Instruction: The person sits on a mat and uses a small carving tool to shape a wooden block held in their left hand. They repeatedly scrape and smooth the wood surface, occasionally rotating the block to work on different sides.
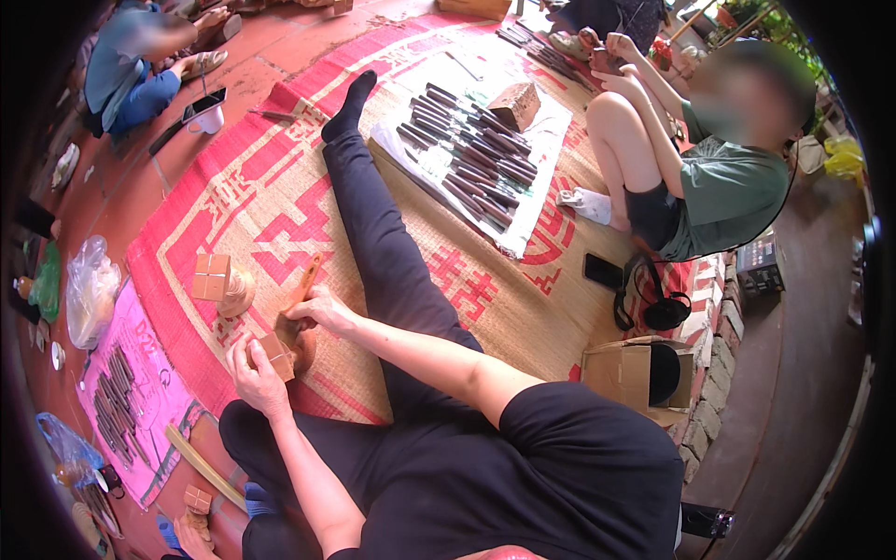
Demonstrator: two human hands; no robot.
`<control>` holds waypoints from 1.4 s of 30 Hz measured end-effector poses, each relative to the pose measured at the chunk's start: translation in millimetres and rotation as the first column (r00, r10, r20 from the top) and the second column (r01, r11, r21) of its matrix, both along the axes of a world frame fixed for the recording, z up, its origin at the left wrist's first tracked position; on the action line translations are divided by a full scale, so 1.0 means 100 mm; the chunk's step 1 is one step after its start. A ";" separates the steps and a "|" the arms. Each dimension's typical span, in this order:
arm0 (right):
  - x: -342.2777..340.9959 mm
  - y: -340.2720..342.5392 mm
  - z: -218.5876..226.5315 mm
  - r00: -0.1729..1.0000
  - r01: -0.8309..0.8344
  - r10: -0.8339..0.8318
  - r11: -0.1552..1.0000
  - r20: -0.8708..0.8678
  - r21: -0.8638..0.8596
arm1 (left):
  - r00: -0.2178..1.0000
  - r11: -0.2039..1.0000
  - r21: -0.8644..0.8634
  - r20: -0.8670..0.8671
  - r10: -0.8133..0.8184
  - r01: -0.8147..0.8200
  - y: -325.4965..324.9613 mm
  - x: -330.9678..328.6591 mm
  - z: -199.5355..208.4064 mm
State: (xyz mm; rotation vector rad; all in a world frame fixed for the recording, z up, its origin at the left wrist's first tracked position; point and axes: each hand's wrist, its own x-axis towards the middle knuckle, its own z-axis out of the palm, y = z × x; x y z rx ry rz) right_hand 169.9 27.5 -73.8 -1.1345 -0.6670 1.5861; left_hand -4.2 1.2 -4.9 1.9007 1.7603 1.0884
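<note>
My left hand is closed around the side of a small brown block or box in front of my lap. Close by, my right hand grips a tool with an orange-brown wooden handle. The handle points up and away from me; the tool's dark lower end is partly hidden by my fingers, close to the block. A rounded brown object shows behind the block. Farther off, a brown block with pale crossing lines sits by a cream, rounded stand.
A red-patterned straw mat lies under my outstretched leg. Dark sticks cover a white sheet ahead; more lie on a pink sheet at left. A person sits at right, near a phone, headphones and an opened carton.
</note>
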 end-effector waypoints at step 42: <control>-0.17 0.29 0.06 0.972 -0.213 0.212 0.977 0.101 0.002 | 0.998 0.997 0.050 0.039 0.051 -0.053 -0.03 0.04 0.08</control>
